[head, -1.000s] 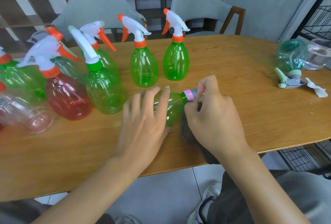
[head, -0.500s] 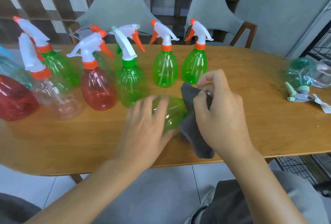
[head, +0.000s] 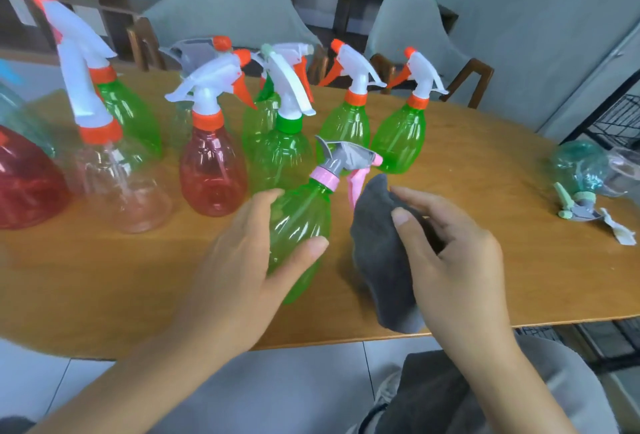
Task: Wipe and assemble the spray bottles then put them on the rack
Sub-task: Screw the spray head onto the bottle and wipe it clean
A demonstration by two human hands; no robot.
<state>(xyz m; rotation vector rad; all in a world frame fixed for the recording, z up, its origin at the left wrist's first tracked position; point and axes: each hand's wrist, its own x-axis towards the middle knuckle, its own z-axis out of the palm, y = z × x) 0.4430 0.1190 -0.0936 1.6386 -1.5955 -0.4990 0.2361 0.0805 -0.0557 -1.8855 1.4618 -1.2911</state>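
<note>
My left hand [head: 242, 260] grips a green spray bottle [head: 301, 225] with a pink collar and a grey-and-pink trigger head [head: 346, 159]; the bottle is tilted up off the wooden table [head: 104, 288]. Beside it, my right hand [head: 450, 260] holds a grey cloth [head: 377, 253], thumb on top, just right of the bottle and apart from it. Behind stand several assembled bottles: green ones [head: 398, 142], a red one [head: 211, 170] and a clear one [head: 128, 184], most with white-and-orange heads.
At the table's far right lie a teal bottle [head: 578, 163] on its side, a clear bottle beside it and a loose trigger part [head: 575, 208]. A black wire rack [head: 620, 121] stands past the right edge. Two grey chairs [head: 412, 28] stand behind the table.
The green bottle has gone from lying on the table to tilted upright in my left hand. My right hand with the cloth has come off the bottle's neck, baring the trigger head.
</note>
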